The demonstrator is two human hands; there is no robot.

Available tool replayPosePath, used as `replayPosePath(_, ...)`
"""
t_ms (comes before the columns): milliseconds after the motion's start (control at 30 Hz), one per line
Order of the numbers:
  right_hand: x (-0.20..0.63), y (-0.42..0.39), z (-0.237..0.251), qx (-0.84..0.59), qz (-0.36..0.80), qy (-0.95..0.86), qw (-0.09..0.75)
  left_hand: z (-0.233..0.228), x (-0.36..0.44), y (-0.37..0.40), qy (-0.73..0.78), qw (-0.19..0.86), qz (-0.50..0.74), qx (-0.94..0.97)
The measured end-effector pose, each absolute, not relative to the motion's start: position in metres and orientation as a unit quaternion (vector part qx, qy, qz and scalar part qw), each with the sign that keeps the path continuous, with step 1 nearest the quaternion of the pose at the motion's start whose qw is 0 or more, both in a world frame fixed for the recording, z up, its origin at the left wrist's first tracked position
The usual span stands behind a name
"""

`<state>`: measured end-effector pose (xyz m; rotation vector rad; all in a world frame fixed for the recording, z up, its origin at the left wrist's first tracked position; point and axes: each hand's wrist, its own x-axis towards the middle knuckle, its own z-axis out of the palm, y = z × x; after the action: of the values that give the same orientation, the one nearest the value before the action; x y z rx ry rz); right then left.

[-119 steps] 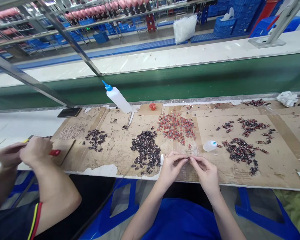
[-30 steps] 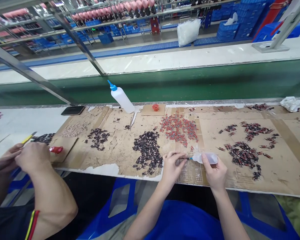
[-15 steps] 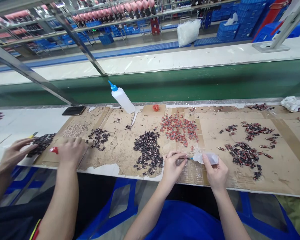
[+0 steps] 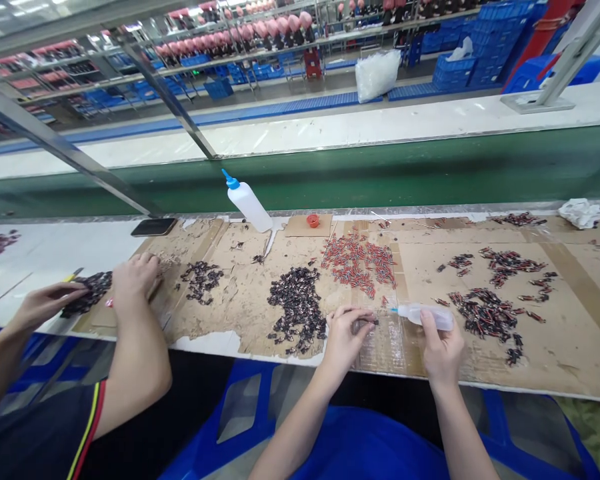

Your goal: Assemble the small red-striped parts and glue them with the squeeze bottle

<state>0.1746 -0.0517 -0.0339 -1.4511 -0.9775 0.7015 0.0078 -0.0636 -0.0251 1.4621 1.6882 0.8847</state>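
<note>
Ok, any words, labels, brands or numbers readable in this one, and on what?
None can be read.
Small squeeze bottle in the right hand: no label visible.
Large squeeze bottle: plain white.
Blue crates at the back: too blurred to tell any markings.

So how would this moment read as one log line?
left hand: pinches small dark part | right hand: holds small clear squeeze bottle, blue tip toward part | brown cardboard mat beneath

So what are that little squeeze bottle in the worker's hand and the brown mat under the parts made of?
The small squeeze bottle, held in the right hand, looks like soft translucent plastic: milky, see-through walls and a blue nozzle tip. The brown mat looks like corrugated cardboard, matte and worn: its top layer is torn and peeling, with glossy tape strips across it.
</note>
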Motion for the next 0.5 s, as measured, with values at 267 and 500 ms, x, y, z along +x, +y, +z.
replayPosePath(267,0.188,-0.033,-0.04,-0.59,0.316,-0.408,0.621,-0.008,0.011,-0.033,0.669,0.249,0.32,0.622)
replayPosePath(500,0.193,-0.026,-0.052,-0.625,0.291,-0.427,0.585,-0.025,0.016,-0.006,0.665,0.207,0.321,0.641)
